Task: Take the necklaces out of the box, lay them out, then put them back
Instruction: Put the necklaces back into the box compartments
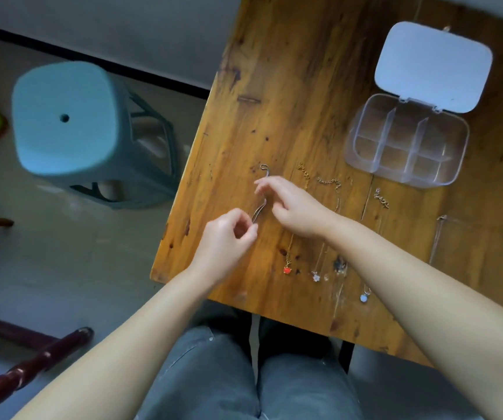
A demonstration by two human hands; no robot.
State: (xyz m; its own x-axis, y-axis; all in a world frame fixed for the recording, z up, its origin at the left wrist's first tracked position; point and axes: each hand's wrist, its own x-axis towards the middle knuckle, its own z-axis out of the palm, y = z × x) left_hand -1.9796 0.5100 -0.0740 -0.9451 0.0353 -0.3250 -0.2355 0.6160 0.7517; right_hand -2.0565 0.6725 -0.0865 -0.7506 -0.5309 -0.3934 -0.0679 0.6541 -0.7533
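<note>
- two hands at frame centre: left hand (pixel 226 234) pinching low end of grey chain (pixel 259 207), right hand (pixel 292 207) loose-fingered over its top, likely straightening.
- several necklaces (pixel 315 275) lined lower right, kept apart against tangling.
- empty box (pixel 408 147) upper right, lid open.

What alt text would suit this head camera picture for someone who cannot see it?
Two bare hands, left hand and right hand, handle a grey chain on a wooden table. Other necklaces lie in a row beside it, near an open, empty clear box.
</note>
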